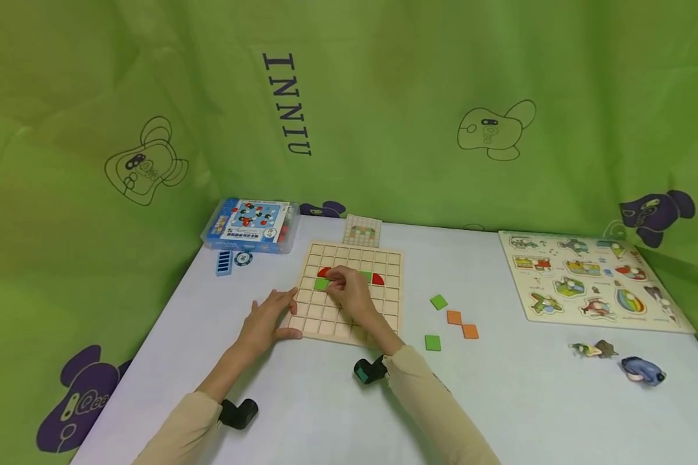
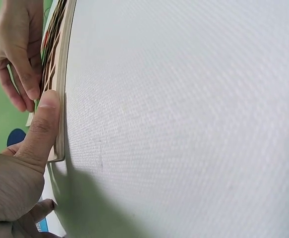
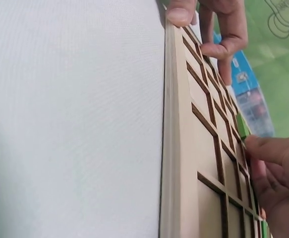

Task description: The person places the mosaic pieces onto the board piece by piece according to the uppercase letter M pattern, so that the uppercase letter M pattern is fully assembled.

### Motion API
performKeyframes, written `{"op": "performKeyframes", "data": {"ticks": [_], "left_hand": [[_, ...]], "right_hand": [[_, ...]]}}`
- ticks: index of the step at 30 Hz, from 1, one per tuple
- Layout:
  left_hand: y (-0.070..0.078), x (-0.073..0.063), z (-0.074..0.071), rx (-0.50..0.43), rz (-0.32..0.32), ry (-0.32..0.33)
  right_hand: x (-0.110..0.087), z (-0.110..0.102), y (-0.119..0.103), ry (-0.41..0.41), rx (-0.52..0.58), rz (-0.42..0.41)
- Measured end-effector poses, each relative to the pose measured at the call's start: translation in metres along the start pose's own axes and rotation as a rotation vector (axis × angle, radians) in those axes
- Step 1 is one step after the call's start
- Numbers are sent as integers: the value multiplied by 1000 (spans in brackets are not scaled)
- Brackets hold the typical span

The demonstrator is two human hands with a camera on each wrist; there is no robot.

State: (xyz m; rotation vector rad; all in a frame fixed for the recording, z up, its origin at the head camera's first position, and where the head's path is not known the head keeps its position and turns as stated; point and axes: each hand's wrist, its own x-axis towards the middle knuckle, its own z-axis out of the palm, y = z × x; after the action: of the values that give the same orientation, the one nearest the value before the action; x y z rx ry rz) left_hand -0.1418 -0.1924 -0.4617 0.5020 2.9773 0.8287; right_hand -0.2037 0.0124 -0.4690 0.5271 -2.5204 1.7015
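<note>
A wooden grid board (image 1: 326, 328) lies on the white table. My right hand (image 1: 351, 294) reaches over it, thumb and fingertips pinching a green square tile (image 1: 322, 284) in the left part of the grid; in the right wrist view the thumb meets this tile (image 3: 242, 126) at its edge. Red quarter-round tiles, one left (image 1: 324, 272) and one right (image 1: 378, 279), sit in the grid, with another green tile (image 1: 366, 276) partly covered by the hand. My left hand (image 1: 265, 321) rests at the board's near left corner, thumb (image 2: 44, 124) on the front frame.
A pattern card (image 1: 362, 231) stands behind the board. Loose green tiles (image 1: 433, 342) and orange tiles (image 1: 454, 317) lie to its right. A plastic kit box (image 1: 251, 226), a blue piece (image 1: 223, 263), a picture puzzle board (image 1: 593, 284) and small animal figures (image 1: 642, 371) lie farther out.
</note>
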Motion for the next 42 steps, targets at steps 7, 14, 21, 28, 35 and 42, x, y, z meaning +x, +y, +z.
{"op": "performKeyframes", "data": {"ticks": [7, 14, 21, 28, 35, 42], "left_hand": [[0, 1, 6, -25, -4, 2], [3, 10, 9, -23, 42, -12], [4, 12, 9, -12, 42, 0], [6, 10, 14, -21, 34, -1], [6, 7, 11, -1, 44, 18], [2, -4, 4, -1, 25, 43]], "right_hand": [[-1, -1, 6, -18, -6, 10], [4, -7, 7, 15, -53, 3], [7, -7, 8, -18, -93, -60], [2, -15, 8, -41, -99, -27], [-32, -58, 5, -4, -29, 55], [-111, -152, 25, 42, -158, -2]]}}
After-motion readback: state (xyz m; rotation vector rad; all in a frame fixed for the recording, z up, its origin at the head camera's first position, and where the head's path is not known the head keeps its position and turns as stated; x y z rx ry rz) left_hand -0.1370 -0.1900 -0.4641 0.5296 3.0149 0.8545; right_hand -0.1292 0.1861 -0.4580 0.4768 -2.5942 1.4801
